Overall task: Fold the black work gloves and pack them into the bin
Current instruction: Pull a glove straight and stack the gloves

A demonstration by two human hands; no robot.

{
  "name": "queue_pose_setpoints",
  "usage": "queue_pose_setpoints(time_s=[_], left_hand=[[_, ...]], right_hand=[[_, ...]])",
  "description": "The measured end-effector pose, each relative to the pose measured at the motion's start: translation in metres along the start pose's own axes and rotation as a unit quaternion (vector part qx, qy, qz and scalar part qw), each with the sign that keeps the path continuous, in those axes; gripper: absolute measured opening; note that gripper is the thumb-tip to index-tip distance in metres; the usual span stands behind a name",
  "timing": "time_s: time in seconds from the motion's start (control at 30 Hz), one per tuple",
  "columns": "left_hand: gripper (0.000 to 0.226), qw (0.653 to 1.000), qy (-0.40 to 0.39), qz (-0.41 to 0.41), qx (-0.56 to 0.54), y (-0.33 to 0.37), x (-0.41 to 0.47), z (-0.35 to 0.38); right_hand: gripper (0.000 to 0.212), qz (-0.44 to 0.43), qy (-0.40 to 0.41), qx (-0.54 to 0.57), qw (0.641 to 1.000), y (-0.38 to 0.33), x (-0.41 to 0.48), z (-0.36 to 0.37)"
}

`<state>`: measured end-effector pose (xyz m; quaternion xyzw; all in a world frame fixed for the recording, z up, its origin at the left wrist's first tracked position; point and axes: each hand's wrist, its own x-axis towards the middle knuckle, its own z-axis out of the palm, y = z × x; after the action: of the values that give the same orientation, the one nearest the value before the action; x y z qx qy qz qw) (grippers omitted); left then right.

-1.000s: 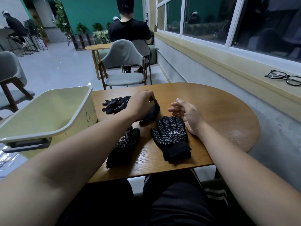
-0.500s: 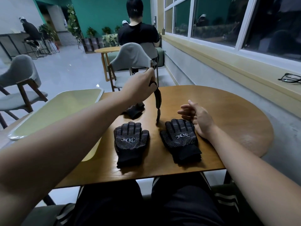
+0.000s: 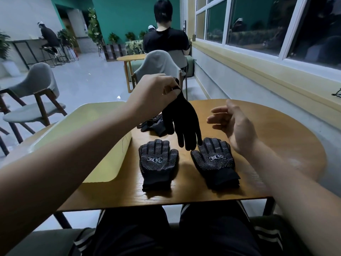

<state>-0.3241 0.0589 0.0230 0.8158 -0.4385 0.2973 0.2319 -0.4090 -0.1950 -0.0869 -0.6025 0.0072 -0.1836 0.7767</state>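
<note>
My left hand (image 3: 154,93) pinches the cuff of a black work glove (image 3: 181,122), which hangs fingers down above the wooden table (image 3: 267,137). My right hand (image 3: 232,126) hovers to its right, empty, with the fingers relaxed and the palm turned left. Two dotted black gloves lie flat, palm up, near the table's front edge: one on the left (image 3: 157,165), one on the right (image 3: 215,163). Behind the hanging glove lies a small heap of more black gloves (image 3: 153,124). The pale yellow bin (image 3: 96,145) stands at the table's left side, partly hidden by my left forearm.
A grey chair (image 3: 158,65) stands just beyond the table, with a seated person (image 3: 165,37) behind it. Another grey chair (image 3: 35,93) is at the left. A window ledge (image 3: 276,78) runs along the right, with glasses (image 3: 336,93) at the frame's edge.
My left hand has lifted the glove off the heap and higher, so it now hangs open with its fingers down. My right hand has risen off the table and opened toward it.
</note>
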Motion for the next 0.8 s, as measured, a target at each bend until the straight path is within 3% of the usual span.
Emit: queue_pose_setpoints(time_s=[0.17,0.43,0.63,0.8], left_hand=[[0.015,1.0,-0.015,-0.025,-0.01,0.008,-0.007,-0.006],[0.021,1.0,-0.018,0.003,0.012,0.02,-0.016,-0.01],[0.029,0.997,-0.058,0.023,0.041,0.027,-0.018,-0.003],[0.027,0.998,-0.03,0.059,0.021,0.041,-0.023,0.005]], right_hand=[[0.054,0.048,-0.163,0.019,0.985,-0.032,-0.022,0.043],[0.088,0.177,-0.326,-0.039,0.928,-0.039,-0.051,0.081],[0.11,0.285,-0.346,0.082,0.89,-0.032,-0.048,0.087],[0.11,0.309,-0.32,0.172,0.879,-0.022,-0.034,0.08]])
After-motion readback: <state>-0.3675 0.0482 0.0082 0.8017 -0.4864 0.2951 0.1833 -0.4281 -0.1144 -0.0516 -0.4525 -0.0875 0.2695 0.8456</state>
